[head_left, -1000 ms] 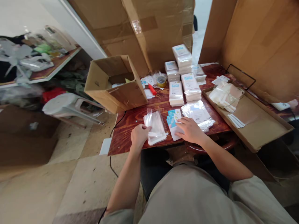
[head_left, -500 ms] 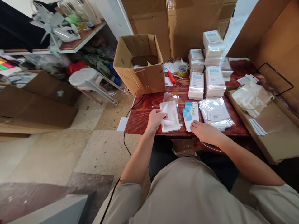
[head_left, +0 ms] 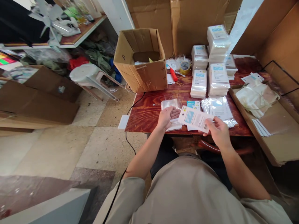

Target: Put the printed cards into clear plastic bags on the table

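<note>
My right hand [head_left: 218, 130] pinches a white printed card [head_left: 195, 119] with a blue picture by its right end, raised over the front of the table. Close to the card's other end, my left hand [head_left: 167, 117] is open, its palm partly turned up and its fingers apart. Beneath the left hand lies a pile of clear plastic bags [head_left: 169, 103]. Several blue-and-white cards [head_left: 193, 104] lie fanned on the table, partly hidden by the raised card. Right of them is a spread of bagged cards [head_left: 219, 107].
Stacks of bagged cards [head_left: 218, 81] stand at the back right. A cardboard box [head_left: 150, 77], a tape roll [head_left: 185, 67] and a red-handled tool [head_left: 173, 74] are behind my hands. At right lies a shallow carton [head_left: 277, 146] holding a white bag.
My right hand has picked up a card from the fanned cards and turned it level. My left hand has moved slightly right and opened, palm partly up, above the bags.
</note>
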Action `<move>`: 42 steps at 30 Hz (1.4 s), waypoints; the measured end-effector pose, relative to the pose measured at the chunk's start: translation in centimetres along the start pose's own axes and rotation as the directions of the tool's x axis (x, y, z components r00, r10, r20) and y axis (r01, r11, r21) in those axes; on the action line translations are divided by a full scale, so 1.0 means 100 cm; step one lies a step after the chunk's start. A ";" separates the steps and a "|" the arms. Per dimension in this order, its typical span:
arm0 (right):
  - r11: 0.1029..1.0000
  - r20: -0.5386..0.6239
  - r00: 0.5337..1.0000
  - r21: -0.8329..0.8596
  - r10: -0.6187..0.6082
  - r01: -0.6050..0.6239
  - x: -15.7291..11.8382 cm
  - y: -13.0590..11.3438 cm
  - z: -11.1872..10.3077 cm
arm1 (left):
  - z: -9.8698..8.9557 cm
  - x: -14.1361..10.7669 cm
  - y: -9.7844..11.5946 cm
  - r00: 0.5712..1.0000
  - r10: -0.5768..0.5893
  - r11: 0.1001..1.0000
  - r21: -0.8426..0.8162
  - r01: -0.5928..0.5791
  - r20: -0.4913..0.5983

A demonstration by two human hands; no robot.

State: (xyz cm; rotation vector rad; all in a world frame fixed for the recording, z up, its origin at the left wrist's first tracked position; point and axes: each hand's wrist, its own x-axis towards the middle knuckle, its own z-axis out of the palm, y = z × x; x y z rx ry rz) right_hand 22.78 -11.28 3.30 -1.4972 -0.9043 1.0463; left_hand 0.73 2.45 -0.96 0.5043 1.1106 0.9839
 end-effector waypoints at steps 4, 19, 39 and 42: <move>0.978 0.128 0.975 0.080 0.179 -0.191 -0.001 0.019 0.017 | 0.009 -0.004 -0.014 0.993 0.116 0.990 -0.076 -0.118 -0.031; 0.997 -0.244 0.970 0.064 -0.027 0.044 0.002 0.029 0.053 | 0.016 -0.060 -0.036 0.983 0.150 0.989 -0.026 -0.148 0.105; 0.978 0.110 0.994 0.208 -0.009 -0.014 0.020 0.019 0.052 | 0.001 -0.075 -0.013 0.895 -0.042 0.982 0.181 -0.044 0.445; 0.967 0.069 0.998 0.255 -0.014 -0.004 0.023 0.025 0.060 | 0.002 -0.077 -0.017 0.880 -0.074 0.974 0.223 -0.037 0.469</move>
